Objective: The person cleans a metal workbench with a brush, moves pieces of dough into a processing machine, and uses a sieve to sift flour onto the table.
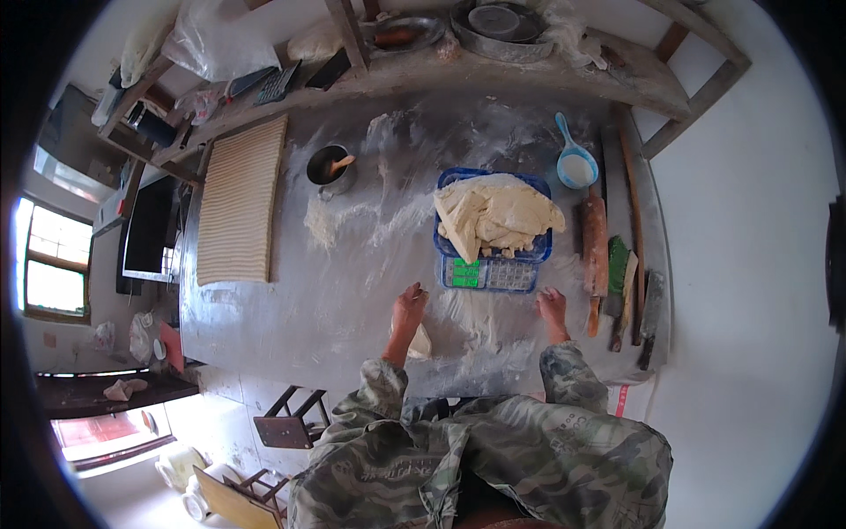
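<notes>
A big mass of pale dough (498, 212) is heaped on the blue tray of a digital scale (511, 274), whose green display is lit. Just below the scale's left corner, my left hand (410, 308) has its fingers curled in; whatever they may hold is hidden. Beside that wrist lies a small piece of dough (422, 342), partly covered by my forearm. My right hand (552, 305) is near the scale's lower right corner, its fingers also bent inward, with their inner side out of sight. Neither hand touches the dough on the scale.
Flour dusts the metal table (264, 322). At left lies a ridged pale board (240, 203); a metal cup (332, 185) stands nearby. To the right are a blue scoop (577, 167) of white powder, a rolling pin (595, 247) and a knife (651, 309). A wooden shelf (423, 81) spans the back.
</notes>
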`<state>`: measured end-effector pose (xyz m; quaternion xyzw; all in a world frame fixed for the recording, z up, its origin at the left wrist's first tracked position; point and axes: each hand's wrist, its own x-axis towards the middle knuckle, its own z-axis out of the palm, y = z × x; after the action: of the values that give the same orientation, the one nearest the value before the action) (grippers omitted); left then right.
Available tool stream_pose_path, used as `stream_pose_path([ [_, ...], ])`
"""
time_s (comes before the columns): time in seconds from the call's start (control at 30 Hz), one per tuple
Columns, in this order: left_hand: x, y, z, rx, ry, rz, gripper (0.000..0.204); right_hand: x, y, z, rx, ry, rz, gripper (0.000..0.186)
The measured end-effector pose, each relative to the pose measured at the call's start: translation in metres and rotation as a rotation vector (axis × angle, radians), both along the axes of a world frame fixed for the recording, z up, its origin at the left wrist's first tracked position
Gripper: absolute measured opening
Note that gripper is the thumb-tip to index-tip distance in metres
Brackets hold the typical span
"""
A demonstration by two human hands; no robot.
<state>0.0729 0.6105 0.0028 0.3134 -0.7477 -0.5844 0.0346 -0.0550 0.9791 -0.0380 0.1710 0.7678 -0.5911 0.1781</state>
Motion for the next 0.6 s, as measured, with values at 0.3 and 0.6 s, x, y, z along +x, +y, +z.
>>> stream_pose_path([
  [0.3,-0.094,-0.013,-0.024,0.419,0.017,0.083,0.049,-0.056,0.002,0.018,-0.149,-0.014,-0.291,0.026],
  [0.6,-0.145,0.024,0.078,-0.235,0.206,0.003,0.049,-0.133,-0.033,0.142,0.065,0.49,-0.066,0.053],
])
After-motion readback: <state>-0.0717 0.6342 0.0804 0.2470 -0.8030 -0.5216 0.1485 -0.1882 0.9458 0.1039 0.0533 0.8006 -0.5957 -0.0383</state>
